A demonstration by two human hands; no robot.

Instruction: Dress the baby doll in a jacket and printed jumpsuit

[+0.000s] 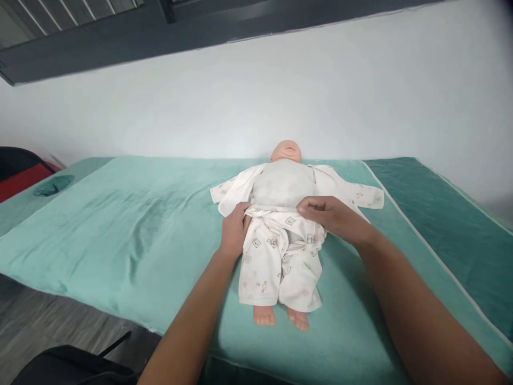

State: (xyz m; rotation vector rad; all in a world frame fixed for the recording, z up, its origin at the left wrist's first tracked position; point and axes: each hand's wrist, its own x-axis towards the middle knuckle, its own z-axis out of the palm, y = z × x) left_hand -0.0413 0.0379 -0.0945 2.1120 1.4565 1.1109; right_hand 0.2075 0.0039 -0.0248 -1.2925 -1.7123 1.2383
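A baby doll (pixel 287 152) lies on its back, head toward the wall and bare feet (pixel 264 316) toward me. Its white printed pants (pixel 261 262) cover the legs, and a white jacket (pixel 242 184) lies open at both sides of the pale torso (pixel 284 183). My left hand (pixel 234 230) grips the waistband at the left edge, fingers closed on the cloth. On the other side, my right hand (pixel 329 216) pinches the waistband near the middle right between thumb and fingers. The fabric is bunched between the legs.
The doll rests on a bed with a light green cover (pixel 168 214); a darker green section (pixel 444 214) lies at the right. Behind is a white wall (pixel 256 101). A black chair (pixel 68 366) stands at lower left, and a red and black item (pixel 22 171) is at far left.
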